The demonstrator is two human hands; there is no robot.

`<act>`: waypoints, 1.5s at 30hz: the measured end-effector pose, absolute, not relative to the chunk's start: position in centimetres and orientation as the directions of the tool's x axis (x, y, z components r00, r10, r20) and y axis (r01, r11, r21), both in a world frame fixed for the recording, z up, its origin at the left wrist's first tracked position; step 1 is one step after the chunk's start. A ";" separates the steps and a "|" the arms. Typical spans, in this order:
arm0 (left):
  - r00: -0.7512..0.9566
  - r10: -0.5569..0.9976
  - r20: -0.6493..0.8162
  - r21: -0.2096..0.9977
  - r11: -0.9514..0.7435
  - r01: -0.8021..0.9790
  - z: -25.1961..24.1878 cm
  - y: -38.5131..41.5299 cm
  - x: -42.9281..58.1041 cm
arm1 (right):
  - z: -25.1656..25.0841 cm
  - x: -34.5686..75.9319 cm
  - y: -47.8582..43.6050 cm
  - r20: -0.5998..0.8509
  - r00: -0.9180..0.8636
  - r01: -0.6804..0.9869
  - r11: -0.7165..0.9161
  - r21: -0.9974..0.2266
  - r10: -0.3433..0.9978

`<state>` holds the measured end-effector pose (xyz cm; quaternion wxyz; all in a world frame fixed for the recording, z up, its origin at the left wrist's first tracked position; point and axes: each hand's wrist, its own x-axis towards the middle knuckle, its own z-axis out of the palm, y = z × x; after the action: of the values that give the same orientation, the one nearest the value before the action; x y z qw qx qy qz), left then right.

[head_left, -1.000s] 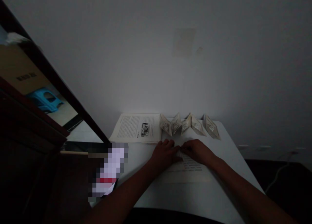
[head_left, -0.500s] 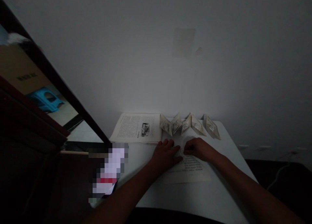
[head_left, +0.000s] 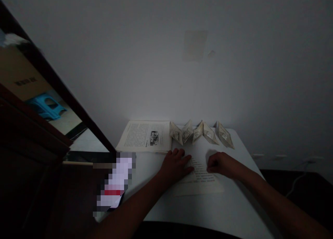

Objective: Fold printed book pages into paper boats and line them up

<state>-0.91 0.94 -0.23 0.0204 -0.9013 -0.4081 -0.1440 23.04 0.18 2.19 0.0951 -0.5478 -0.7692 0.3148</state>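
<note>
Presently, the left hand (head_left: 175, 167) lies spread on an off-white printed paper sheet (head_left: 204, 187) on the white tabletop (head_left: 192, 211). The right hand (head_left: 220, 165) is curled near the sheet's right edge; whether it pinches anything cannot be told.

Table (head_left: 187, 211) carries book (head_left: 139, 136), phone (head_left: 119, 176), sheet (head_left: 201, 188), 5 folded papers (head_left: 198, 133).
</note>
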 end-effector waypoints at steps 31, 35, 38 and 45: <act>0.613 0.734 0.294 0.137 -0.667 0.733 -0.2 0.9 -1.0 | 1.7 19.0 3.8 -0.120 -0.285 0.851 0.194 -0.488 0.951; 0.614 0.733 0.295 0.145 -0.669 0.729 -0.3 0.9 -1.0 | 1.5 19.1 4.1 -0.166 -0.273 0.847 0.154 -0.509 0.948; 0.614 0.733 0.294 0.150 -0.669 0.728 -0.4 0.9 -1.0 | 1.1 19.1 4.2 -0.205 -0.249 0.849 0.111 -0.516 0.947; 0.621 0.729 0.288 0.131 -0.672 0.729 -0.3 0.9 -1.1 | 1.6 19.2 4.1 -0.230 -0.257 0.848 0.105 -0.519 0.939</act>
<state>-1.09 0.94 -0.29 -0.0009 -0.9002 -0.4048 -0.1602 19.20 4.09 1.56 0.0786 -0.6045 -0.7391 0.2867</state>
